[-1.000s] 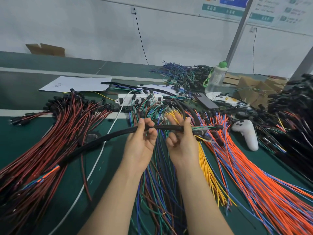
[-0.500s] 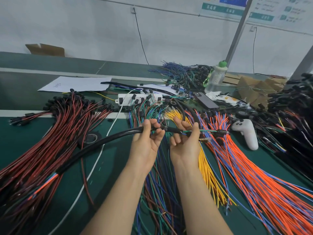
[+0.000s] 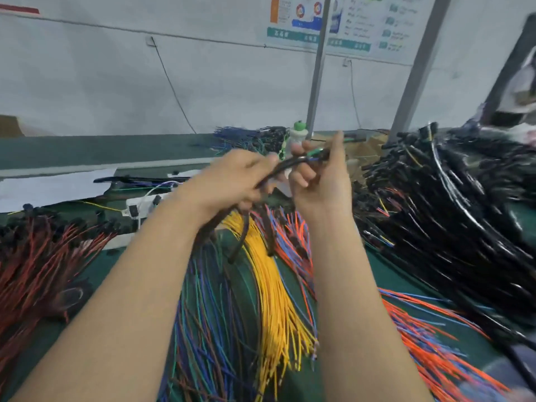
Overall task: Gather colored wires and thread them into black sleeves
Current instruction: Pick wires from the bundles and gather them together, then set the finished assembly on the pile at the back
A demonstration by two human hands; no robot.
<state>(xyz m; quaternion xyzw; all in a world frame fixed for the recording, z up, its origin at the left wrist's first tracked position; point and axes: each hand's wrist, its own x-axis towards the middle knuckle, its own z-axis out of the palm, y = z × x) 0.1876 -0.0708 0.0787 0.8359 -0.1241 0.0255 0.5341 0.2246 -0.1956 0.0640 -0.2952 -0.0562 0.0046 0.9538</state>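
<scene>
Threading is under way: my left hand [image 3: 232, 181] wraps its fingers [image 3: 255, 166] round the black sleeve [image 3: 278, 169], raised above the worktop [image 3: 388, 268] at 12 o'clock. My right hand [image 3: 322, 184] pinches the colored wires [image 3: 314, 152] poking out its 1 o'clock end. Next, I judge, a steady pull through.

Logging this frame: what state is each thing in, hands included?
left hand: grips the black sleeve.
right hand: holds the sleeve's far end.
black sleeve: raised between both hands, bent.
green wire: pokes out of the sleeve's end.
bottle: upright, green cap on.
yellow wires: lying loose on the table.
</scene>
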